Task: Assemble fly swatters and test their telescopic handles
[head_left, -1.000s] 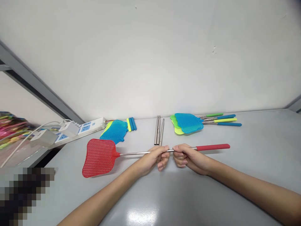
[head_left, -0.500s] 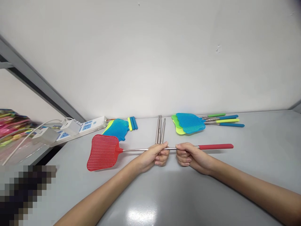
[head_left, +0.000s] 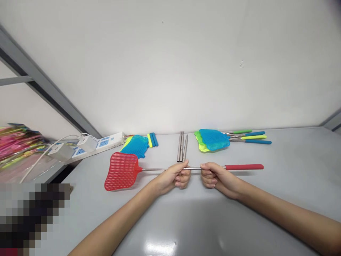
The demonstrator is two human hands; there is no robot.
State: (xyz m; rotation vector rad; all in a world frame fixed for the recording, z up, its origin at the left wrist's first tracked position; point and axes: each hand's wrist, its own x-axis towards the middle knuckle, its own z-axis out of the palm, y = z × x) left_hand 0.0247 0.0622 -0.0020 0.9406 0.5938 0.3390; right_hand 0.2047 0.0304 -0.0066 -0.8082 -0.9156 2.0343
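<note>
Both my hands are closed round the metal rod of a red fly swatter, which lies crosswise before me with its meshed head to the left and its red grip to the right. My left hand holds the rod near its middle. A short way to the right, my right hand grips it close to the red grip. Bare rod shows between the two fists. Just behind my left hand lie several loose metal rods on the grey table.
At the back right lies a pile of fly swatters with green, blue and yellow grips. Loose blue and yellow swatter heads and short grips lie at the back left. Beyond them sits a power strip with plugs and cables.
The view has shifted slightly. Both hands keep their hold on the red fly swatter, and its head has come a little to the right in the picture.
</note>
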